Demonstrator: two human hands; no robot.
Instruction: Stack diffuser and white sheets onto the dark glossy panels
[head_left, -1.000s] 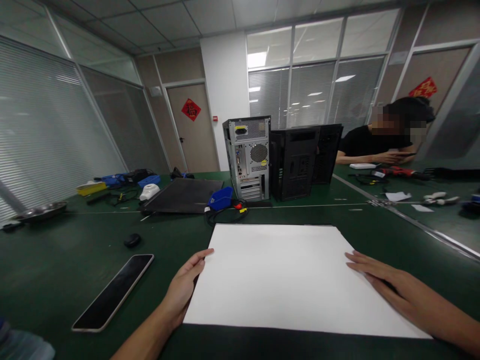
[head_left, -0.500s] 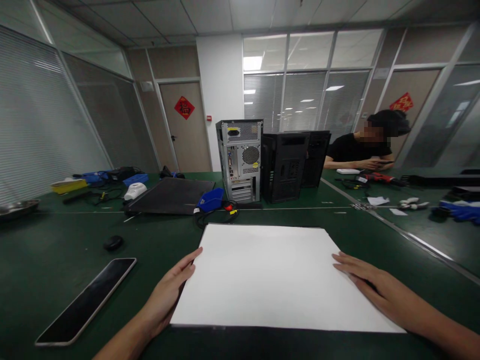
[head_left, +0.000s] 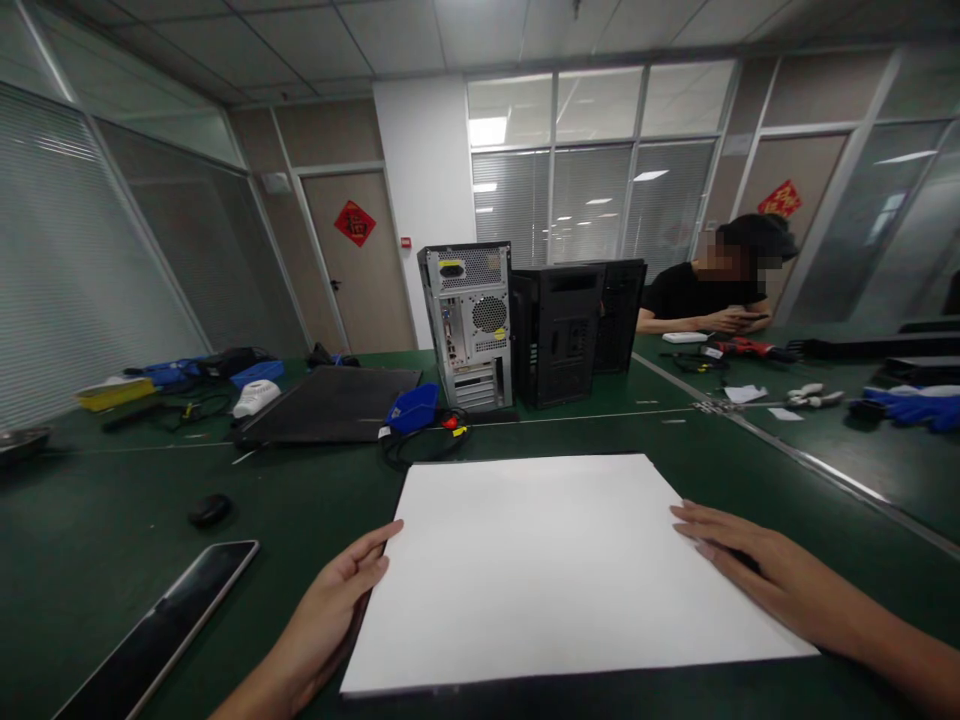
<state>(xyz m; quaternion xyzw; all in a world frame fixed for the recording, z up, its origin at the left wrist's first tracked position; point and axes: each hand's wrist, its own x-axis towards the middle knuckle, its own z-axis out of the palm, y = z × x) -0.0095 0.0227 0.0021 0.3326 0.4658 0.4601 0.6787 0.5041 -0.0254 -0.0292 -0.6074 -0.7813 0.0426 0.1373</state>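
1. Plainly, one white sheet [head_left: 517, 570] lies between the two hands, its broad face up, with a thin dark edge showing beneath it on the left hand's side.
2. The left hand [head_left: 334, 605] touches the sheet's edge with thumb and forefinger bent; its other fingers are partly hidden, so I cannot tell whether it grips.
3. The right hand [head_left: 784, 575] is spread, fingers extended and laid along the opposite edge, grasping nothing visibly.
4. By its look, the sheet should be light, fairly smooth and easy to crease; the dark layer below may be stiffer. Both side edges, where the hands are, seem the best hold, with sheet and layer taken together so the top does not slide.
5. Left of the left hand: one phone [head_left: 161, 635] and, beyond it, one dark rounded object [head_left: 210, 510].
6. Ahead of the left hand: one flat black panel [head_left: 337, 405] and one blue tray [head_left: 412, 408].
7. Beyond both hands: one silver-backed computer case [head_left: 474, 330], with two black upright housings [head_left: 559, 335] beside it.
8. Ahead of the right hand: two paper scraps [head_left: 744, 394], one red tool [head_left: 750, 348], and one seated person [head_left: 675, 295] farther off.
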